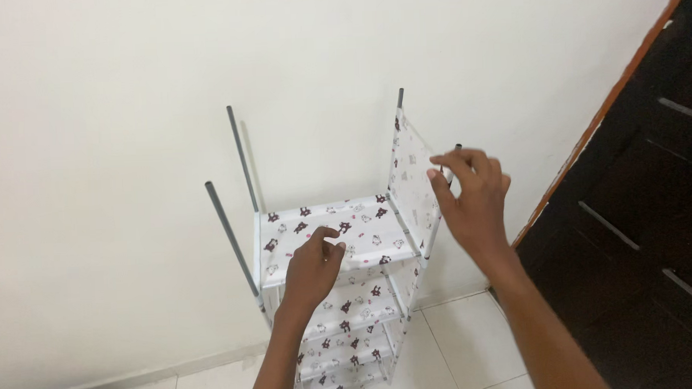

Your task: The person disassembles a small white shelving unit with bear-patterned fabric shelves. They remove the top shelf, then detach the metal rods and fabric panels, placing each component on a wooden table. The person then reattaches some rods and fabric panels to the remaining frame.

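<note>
A tall rack (342,310) with white patterned fabric shelves stands against the wall. Its top shelf (362,221) is a white cloth printed with small dark figures. Grey metal poles (228,221) rise bare on the left side. On the right, a patterned fabric side panel (410,177) hangs between two poles. My right hand (473,201) pinches the top of the front right pole (457,149) and the panel's edge. My left hand (312,268) hovers over the front edge of the top shelf, fingers curled, holding nothing that I can see.
A cream wall (128,110) is right behind the rack. A dark door (652,168) with an orange-brown frame stands to the right. White floor tiles (474,343) lie below.
</note>
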